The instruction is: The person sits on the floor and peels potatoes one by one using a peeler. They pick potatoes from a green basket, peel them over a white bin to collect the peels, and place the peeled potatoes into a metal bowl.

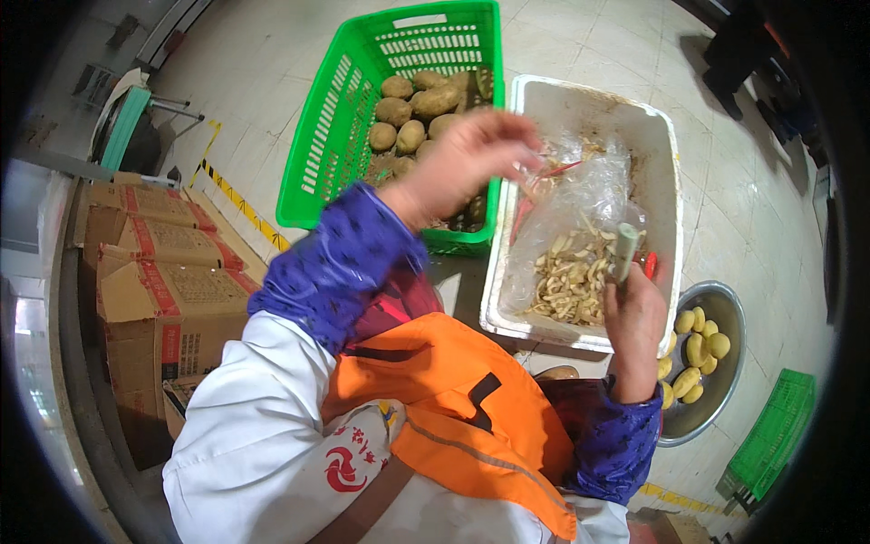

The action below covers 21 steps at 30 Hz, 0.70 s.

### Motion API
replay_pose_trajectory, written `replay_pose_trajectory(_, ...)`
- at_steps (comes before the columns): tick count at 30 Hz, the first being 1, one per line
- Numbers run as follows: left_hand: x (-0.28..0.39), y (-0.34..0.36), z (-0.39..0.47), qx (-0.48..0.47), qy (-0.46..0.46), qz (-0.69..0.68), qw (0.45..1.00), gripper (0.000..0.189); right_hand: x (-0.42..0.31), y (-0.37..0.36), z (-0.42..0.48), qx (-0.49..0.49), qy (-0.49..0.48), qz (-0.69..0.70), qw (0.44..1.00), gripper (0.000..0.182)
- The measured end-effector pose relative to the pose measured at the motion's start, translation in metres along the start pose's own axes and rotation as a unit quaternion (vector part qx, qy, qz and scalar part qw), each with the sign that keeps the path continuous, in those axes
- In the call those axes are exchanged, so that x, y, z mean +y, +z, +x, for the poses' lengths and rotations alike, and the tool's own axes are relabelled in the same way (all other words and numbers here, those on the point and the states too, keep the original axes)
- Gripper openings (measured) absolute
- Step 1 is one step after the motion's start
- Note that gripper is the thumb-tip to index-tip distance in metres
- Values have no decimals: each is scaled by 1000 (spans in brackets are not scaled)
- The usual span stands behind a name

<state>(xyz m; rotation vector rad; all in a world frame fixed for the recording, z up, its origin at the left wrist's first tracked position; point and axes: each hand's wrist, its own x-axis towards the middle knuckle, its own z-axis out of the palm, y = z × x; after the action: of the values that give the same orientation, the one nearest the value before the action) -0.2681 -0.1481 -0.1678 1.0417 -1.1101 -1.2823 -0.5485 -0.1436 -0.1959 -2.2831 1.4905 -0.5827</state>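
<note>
My left hand (476,153), blurred, is raised above the border between a green plastic crate (340,75) and a white foam box (598,94). Its fingers are apart, and I see nothing in them. Unpeeled potatoes (435,100) fill part of the crate. My right hand (637,309) grips the pale green handle (626,245) of a tool over the box's right side; the tool's working end cannot be made out. Inside the box, potato peelings (571,279) lie on crumpled clear plastic film (595,180). Something red (650,265) shows beside the right hand.
To the right, a metal basin (731,401) holds several peeled potatoes (697,350). Cardboard boxes (183,289) are stacked on the left. Another green crate (775,432) stands at the lower right. A person's dark legs (737,64) appear at the upper right. Yellow-black tape (245,207) marks the tiled floor.
</note>
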Motion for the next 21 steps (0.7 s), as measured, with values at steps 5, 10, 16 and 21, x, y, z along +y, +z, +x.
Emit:
replay_pose_trajectory(5,-27,-168,8,212,-122,94,965,34,-9,6,10,-25,-10,-4,1000,10)
replay_pose_trajectory(10,-107,-261,14,217,-346,152,900,39,-4,23,12,-105,-3,-45,993,12)
replay_pose_trajectory(16,-224,-336,-28,16,-428,434,792,44,-5,47,24,-150,37,-42,987,13)
replay_pose_trajectory(21,-215,-285,-33,-262,-448,470,714,60,-8,59,32,-178,48,-48,982,13)
